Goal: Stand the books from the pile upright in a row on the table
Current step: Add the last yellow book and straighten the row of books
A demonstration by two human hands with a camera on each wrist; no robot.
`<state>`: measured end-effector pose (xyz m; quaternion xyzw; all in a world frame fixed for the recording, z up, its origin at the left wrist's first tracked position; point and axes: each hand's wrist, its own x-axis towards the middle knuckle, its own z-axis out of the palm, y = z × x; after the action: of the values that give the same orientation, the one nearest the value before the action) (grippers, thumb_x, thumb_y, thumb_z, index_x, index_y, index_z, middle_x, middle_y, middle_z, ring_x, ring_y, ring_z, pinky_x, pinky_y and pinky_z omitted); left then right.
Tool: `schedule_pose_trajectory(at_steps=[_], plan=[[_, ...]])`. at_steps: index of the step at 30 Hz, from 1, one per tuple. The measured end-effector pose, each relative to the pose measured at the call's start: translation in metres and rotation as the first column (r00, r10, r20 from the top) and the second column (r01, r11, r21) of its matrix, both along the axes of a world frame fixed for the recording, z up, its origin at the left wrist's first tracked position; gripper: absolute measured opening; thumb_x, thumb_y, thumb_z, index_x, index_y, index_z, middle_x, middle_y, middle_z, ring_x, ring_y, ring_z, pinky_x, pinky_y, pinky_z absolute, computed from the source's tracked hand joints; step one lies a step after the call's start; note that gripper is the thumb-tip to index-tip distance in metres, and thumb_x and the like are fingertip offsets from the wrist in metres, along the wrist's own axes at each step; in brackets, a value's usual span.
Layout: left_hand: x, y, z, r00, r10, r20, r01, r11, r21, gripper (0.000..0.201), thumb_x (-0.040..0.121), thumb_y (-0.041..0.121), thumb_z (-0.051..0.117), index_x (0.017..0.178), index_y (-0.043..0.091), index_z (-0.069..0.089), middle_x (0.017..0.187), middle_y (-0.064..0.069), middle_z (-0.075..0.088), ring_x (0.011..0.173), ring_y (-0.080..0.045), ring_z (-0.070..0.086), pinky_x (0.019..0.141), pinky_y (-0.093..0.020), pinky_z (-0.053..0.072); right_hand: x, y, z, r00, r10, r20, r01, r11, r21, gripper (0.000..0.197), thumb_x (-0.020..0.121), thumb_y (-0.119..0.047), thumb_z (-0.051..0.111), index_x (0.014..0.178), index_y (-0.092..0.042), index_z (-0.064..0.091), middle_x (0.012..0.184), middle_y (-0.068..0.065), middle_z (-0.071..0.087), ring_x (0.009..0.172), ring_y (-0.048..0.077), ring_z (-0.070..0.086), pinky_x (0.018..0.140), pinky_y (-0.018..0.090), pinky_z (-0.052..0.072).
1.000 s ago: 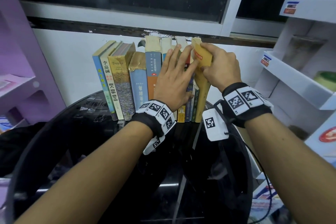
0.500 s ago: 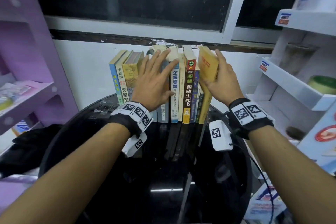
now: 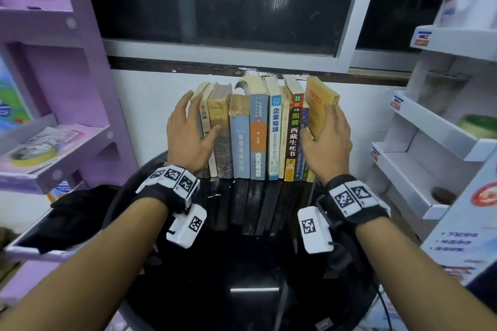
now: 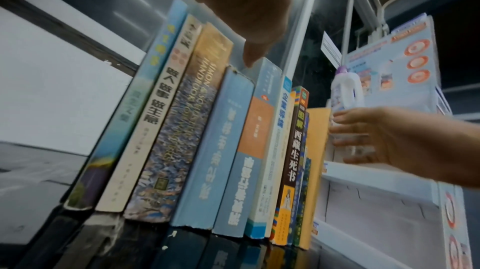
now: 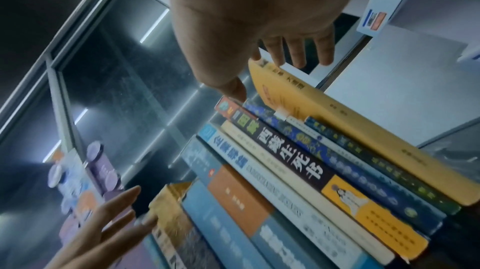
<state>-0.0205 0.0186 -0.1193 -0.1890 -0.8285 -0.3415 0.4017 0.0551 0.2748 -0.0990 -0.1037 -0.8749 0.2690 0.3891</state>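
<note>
Books (image 3: 258,140) stand spines out along the tabletop's (image 3: 250,263) back edge; left hand (image 3: 188,131) and right hand (image 3: 326,140), fingers straight, bracket the row; shelves flank.

Yellow book (image 3: 320,107), blue-and-orange book (image 3: 258,137), glossy black table (image 3: 242,263), purple shelf (image 3: 67,88).

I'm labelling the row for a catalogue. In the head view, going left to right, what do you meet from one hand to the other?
left hand → grey-blue book → blue-and-orange book → white-and-blue book → black-spined book → yellow book → right hand
</note>
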Motion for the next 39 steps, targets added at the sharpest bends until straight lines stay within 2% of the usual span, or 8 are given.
schedule_pose_trajectory(at_steps=[4,6,12,17,22,27,34,39], plan=[[-0.015,-0.021,0.000,0.989,-0.058,0.135,0.044,0.994,0.103,0.074,0.086,0.049,0.050,0.147,0.011,0.033,0.152,-0.010,0.030,0.141,-0.023,0.028,0.116,-0.042,0.024,0.001,-0.020,0.002,0.998,0.061,0.009,-0.061,0.970,0.236,0.071,0.093,-0.034,0.053,0.154,-0.021,0.019,0.163,0.004,0.015,0.150,0.025,0.009,0.120,0.053,0.013],[-0.023,-0.029,0.004,0.982,-0.097,0.161,0.081,0.991,0.102,0.072,0.088,0.049,0.048,0.148,0.013,0.031,0.153,-0.008,0.028,0.141,-0.022,0.026,0.117,-0.040,0.022,-0.003,-0.030,0.002,0.994,0.107,0.039,-0.113,0.904,0.413,0.069,0.094,-0.034,0.049,0.154,-0.020,0.020,0.164,0.004,0.011,0.151,0.025,0.004,0.121,0.051,0.008],[-0.052,-0.042,0.034,0.979,-0.156,0.130,0.170,0.979,-0.108,0.062,0.093,0.050,0.042,0.146,0.020,0.037,0.152,-0.005,0.034,0.140,-0.019,0.028,0.115,-0.033,0.019,-0.021,-0.055,-0.010,0.948,0.223,0.228,-0.314,0.526,0.790,0.060,0.096,-0.037,0.042,0.151,-0.016,0.032,0.160,0.009,0.025,0.150,0.029,0.012,0.121,0.050,0.006],[-0.074,-0.037,0.049,0.942,-0.273,0.196,0.300,0.946,-0.125,0.053,0.094,0.046,0.044,0.142,0.025,0.044,0.154,-0.001,0.033,0.142,-0.015,0.026,0.117,-0.032,0.017,-0.047,-0.072,-0.018,0.902,0.276,0.332,-0.395,0.216,0.893,0.062,0.094,-0.039,0.044,0.150,-0.014,0.035,0.160,0.011,0.025,0.150,0.033,0.013,0.119,0.056,0.014],[-0.095,-0.026,0.049,0.875,-0.415,0.248,0.451,0.886,-0.106,0.052,0.091,0.054,0.042,0.135,0.028,0.053,0.153,0.004,0.036,0.142,-0.013,0.027,0.116,-0.045,0.026,-0.074,-0.082,-0.038,0.833,0.351,0.428,-0.434,-0.066,0.899,0.060,0.098,-0.039,0.036,0.152,-0.013,0.030,0.161,0.011,0.021,0.150,0.031,0.010,0.120,0.056,0.003],[-0.099,-0.025,0.047,0.840,-0.471,0.271,0.514,0.850,-0.118,0.051,0.090,0.056,0.037,0.129,0.032,0.059,0.150,0.010,0.040,0.146,-0.010,0.018,0.117,-0.033,0.017,-0.098,-0.088,-0.049,0.815,0.374,0.443,-0.422,-0.142,0.895,0.063,0.099,-0.040,0.037,0.154,-0.012,0.023,0.162,0.009,0.017,0.151,0.029,0.005,0.120,0.054,-0.004],[-0.101,-0.015,0.045,0.831,-0.520,0.197,0.549,0.823,-0.147,0.046,0.094,0.047,0.038,0.126,0.025,0.062,0.136,0.008,0.056,0.131,-0.001,0.042,0.112,-0.019,0.026,-0.119,-0.085,-0.054,0.835,0.358,0.417,-0.396,-0.136,0.908,0.063,0.101,-0.040,0.031,0.155,-0.011,0.018,0.163,0.008,0.010,0.151,0.028,0.004,0.120,0.053,-0.002],[-0.100,-0.006,0.044,0.839,-0.523,0.149,0.540,0.833,-0.121,0.036,0.097,0.039,0.044,0.120,0.024,0.067,0.127,0.006,0.063,0.124,-0.002,0.051,0.110,-0.025,0.035,-0.124,-0.078,-0.056,0.840,0.377,0.391,-0.367,-0.137,0.920,0.066,0.100,-0.041,0.035,0.156,-0.012,0.015,0.164,0.005,0.009,0.151,0.025,0.004,0.121,0.051,-0.003]])
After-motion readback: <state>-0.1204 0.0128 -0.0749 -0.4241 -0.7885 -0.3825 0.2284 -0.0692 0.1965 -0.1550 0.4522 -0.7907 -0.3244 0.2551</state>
